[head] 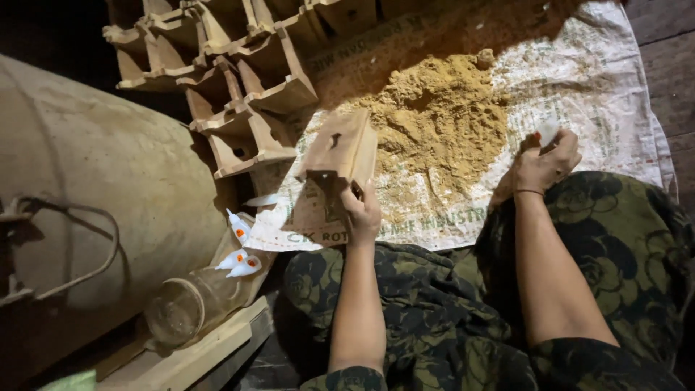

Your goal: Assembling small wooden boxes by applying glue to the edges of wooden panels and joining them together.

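Fabric with a dark floral print (434,311) covered the person's lap, nearest the camera. Left of it, a clear glass jar (181,311) lay on its side with small white, orange-tipped nozzles (239,262) just beside it. The left hand (362,213) was closed around the lower edge of a small wooden box (340,148), holding it tilted over the printed woven sack (601,94). The right hand (544,163) was curled around something small and pale at the edge of the sawdust pile (441,116). Keeping the box steady and close above the pile seemed wise. Beyond stood stacked wooden boxes (232,80).
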